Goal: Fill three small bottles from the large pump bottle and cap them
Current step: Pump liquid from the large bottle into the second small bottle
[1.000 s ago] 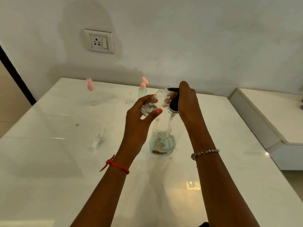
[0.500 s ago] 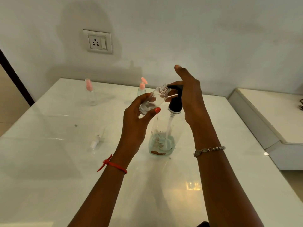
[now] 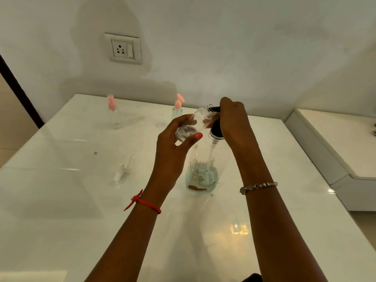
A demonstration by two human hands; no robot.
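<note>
The large clear pump bottle (image 3: 202,171) stands mid-table with a little pale liquid at its bottom. My right hand (image 3: 234,121) presses down on its black pump head (image 3: 216,129). My left hand (image 3: 175,143) holds a small clear uncapped bottle (image 3: 193,125) tilted, its open neck right at the black nozzle. Two more small bottles stand at the back: one with a pink spray cap (image 3: 113,112) on the left, one with a pink pump cap (image 3: 178,107) further right. A loose clear-white spray cap (image 3: 120,174) lies on the table left of my left arm.
The white glossy table (image 3: 61,210) meets the wall at the back, where a socket plate (image 3: 123,48) sits. A lower white ledge (image 3: 335,143) runs along the right side. A dark door frame edge (image 3: 18,90) is at the far left.
My right hand lifted with the pump head half a second ago and has now pushed it down again. The left hand keeps the small bottle at the nozzle.
</note>
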